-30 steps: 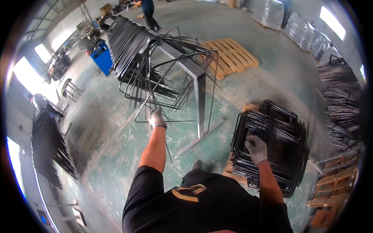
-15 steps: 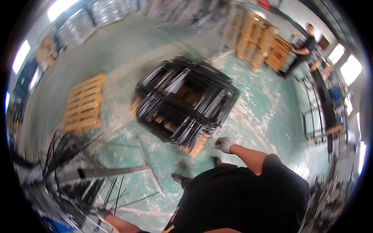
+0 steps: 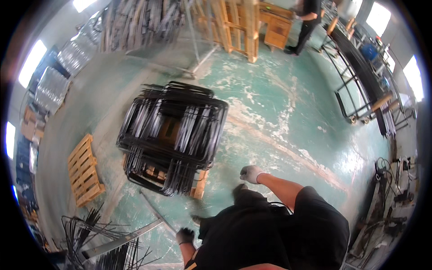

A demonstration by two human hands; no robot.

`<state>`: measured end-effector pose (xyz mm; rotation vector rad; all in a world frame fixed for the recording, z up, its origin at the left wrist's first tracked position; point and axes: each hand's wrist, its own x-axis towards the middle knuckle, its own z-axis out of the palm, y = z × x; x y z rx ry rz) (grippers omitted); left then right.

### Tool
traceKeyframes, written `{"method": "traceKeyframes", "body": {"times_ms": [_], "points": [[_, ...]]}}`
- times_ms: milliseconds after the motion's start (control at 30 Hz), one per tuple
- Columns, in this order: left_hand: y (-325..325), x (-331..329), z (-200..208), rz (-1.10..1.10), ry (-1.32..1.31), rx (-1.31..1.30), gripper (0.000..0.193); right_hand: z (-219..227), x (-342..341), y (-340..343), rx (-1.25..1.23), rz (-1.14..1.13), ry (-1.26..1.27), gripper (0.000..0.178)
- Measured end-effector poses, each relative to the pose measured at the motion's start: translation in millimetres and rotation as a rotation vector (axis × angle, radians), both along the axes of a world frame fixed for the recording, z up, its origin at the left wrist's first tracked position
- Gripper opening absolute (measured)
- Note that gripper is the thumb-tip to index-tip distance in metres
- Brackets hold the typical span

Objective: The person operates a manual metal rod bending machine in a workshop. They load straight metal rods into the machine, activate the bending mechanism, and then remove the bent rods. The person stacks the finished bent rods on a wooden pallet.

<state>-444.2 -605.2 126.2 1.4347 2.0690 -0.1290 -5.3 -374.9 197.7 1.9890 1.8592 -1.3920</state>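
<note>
My right hand [image 3: 250, 174], in a pale work glove, hangs to the right of the stack with its fingers curled in; nothing shows in it. My left hand [image 3: 185, 235], in a glove that looks dark on this side, is low beside my body, its fingers loosely apart and no object visible in them. It is nearest to a grey metal rack bar [image 3: 157, 220]. Ahead and to the left stands a stack of black metal frames [image 3: 204, 148] with rounded corners, laid flat in layers. Under it shows part of a wooden pallet [image 3: 199, 185].
Thin black rods [image 3: 81, 231] lie on the rack at lower left. Another wooden pallet [image 3: 83, 173] lies farther left. A person [image 3: 308, 22] stands at a wooden cabinet [image 3: 277, 31] at the back. A long wheeled rack [image 3: 360, 67] lines the right, with machinery [image 3: 382, 216] nearer.
My view has turned to the right, so the frame stack sits farther left and looks closer. My left hand has come away from the rods toward my body. My right hand remains curled.
</note>
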Motion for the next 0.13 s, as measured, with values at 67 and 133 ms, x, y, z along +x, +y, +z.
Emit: {"method": "traceKeyframes", "body": {"times_ms": [67, 133], "points": [[56.1, 54.0, -17.3, 0.037, -0.289, 0.170, 0.017, 13.6, 42.3, 8.7, 0.025, -0.114, 0.017, 0.039], [119.7, 82.7, -50.1, 0.932, -0.984, -0.027, 0.016, 30.2, 78.3, 18.2, 0.034, -0.223, 0.037, 0.040]]}}
